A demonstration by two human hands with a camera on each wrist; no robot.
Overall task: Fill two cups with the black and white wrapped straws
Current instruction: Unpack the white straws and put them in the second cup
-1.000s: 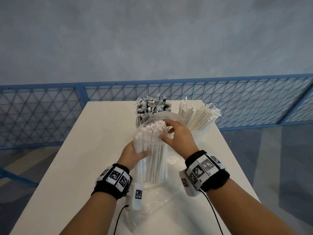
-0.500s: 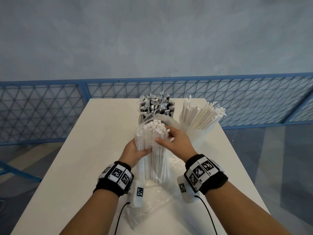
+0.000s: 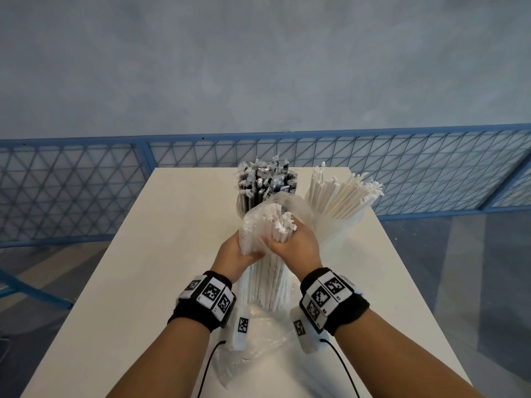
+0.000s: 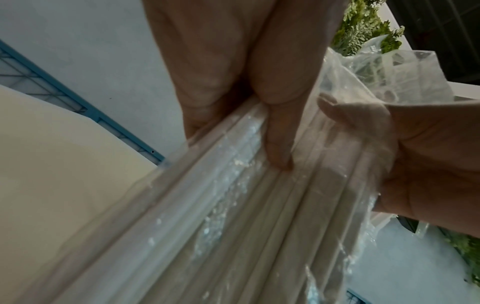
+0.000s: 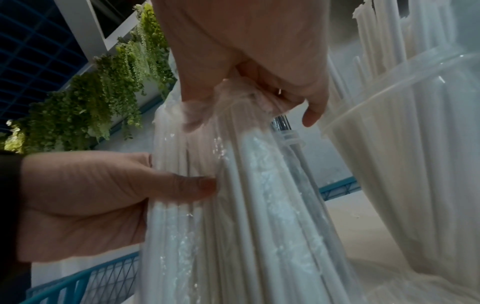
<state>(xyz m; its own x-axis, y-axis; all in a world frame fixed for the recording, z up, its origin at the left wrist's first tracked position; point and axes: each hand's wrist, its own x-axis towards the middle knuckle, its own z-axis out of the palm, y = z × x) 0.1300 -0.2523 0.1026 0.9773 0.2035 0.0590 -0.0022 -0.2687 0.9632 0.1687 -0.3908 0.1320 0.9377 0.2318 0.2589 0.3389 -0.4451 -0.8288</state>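
Note:
A bundle of white wrapped straws [image 3: 267, 280] stands upright on the white table [image 3: 161, 254], inside a clear plastic bag [image 3: 290, 208]. My left hand [image 3: 235, 254] grips the bundle from the left [image 4: 275, 131], thumb pressed on the wrap. My right hand [image 3: 296, 245] clutches a bunch of straws near their tops through the bag [image 5: 249, 90]. Behind stand a cup of black wrapped straws [image 3: 264, 182] and a clear cup of white straws [image 3: 342, 196], seen close in the right wrist view [image 5: 405, 123].
A blue mesh fence [image 3: 71, 191] runs behind the table's far edge. Loose bag plastic [image 3: 253, 346] lies on the table between my wrists. Bare table surface spreads to the left. Green hanging plants [image 5: 98, 90] show overhead.
My right hand moved from the top of the bundle to a tight grasp on a bunch of straws near their ends. The left hand kept its hold on the bundle.

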